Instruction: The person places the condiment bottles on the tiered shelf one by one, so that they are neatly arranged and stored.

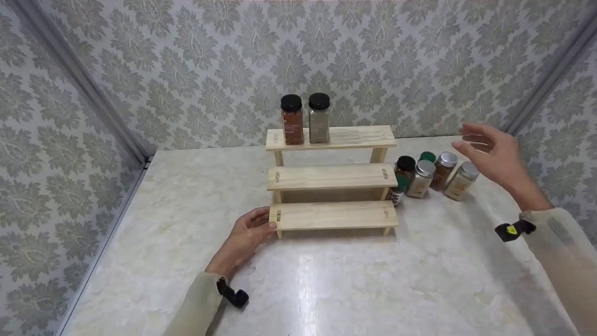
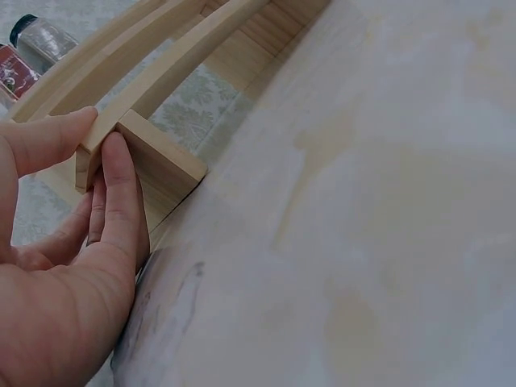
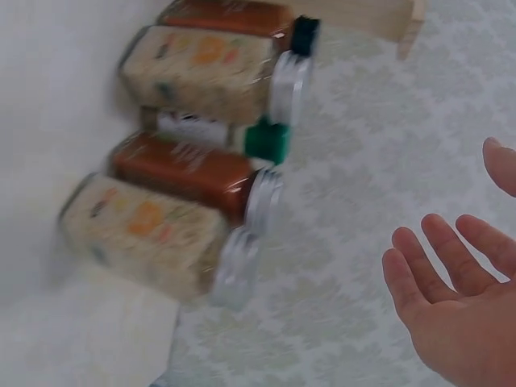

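Note:
A three-tier wooden rack [image 1: 333,177] stands mid-table. My left hand [image 1: 247,235] grips the left end of its lowest shelf, thumb on top and fingers beneath, as the left wrist view also shows at the shelf's corner [image 2: 105,137]. On the top tier stand a jar of red-brown spice [image 1: 293,126] and a jar of grey-green spice [image 1: 319,123], both black-capped. My right hand [image 1: 496,156] hovers with spread, loosely bent fingers and holds nothing. Beneath and left of it is a silver-capped jar of pale granules [image 1: 461,183]; in the right wrist view the hand [image 3: 451,298] is apart from the jars.
Several spice jars cluster right of the rack: a silver-capped pale one [image 1: 420,181], a silver-capped red-brown one [image 1: 443,172], a black-capped one [image 1: 405,167] and green-capped ones [image 1: 427,157]. Patterned wall panels [image 1: 224,70] enclose the marbled table [image 1: 196,196] at back and sides.

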`<state>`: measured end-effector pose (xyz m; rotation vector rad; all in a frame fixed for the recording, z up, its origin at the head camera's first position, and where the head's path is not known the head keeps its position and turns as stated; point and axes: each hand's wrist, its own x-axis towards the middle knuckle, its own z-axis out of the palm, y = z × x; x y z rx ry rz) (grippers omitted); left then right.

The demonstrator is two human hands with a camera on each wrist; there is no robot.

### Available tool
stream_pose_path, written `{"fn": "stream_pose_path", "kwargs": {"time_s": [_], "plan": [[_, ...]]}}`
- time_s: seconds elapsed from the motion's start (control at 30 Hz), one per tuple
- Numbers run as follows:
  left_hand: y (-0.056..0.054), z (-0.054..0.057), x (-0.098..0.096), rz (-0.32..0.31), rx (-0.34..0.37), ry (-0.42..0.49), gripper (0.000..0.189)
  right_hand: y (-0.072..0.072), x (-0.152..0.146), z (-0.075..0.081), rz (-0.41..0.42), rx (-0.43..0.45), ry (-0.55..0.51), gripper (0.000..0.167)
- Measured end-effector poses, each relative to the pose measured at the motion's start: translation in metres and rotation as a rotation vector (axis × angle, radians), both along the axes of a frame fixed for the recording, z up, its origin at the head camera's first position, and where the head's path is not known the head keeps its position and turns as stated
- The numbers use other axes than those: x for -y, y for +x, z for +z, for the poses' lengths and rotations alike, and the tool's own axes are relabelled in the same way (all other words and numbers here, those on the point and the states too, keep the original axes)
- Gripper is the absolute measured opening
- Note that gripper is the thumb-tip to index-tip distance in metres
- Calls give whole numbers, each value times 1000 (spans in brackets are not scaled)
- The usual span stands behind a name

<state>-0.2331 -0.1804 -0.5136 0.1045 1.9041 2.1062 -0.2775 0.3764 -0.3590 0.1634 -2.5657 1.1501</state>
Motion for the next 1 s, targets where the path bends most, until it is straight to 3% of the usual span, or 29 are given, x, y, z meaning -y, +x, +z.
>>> {"fn": "stream_pose_path", "kwargs": {"time_s": [0.33,0.7,1.0], "plan": [[-1,0,-1,1,-23,-34,64,3,-37,-40,-65,128,11,72],[-1,-1,1,1,-27,-27,65,-3,-49,-77,-79,191,-22,83],[0,-1,1,-10,-18,2,66,1,-51,-101,-88,151,-67,77]]}}
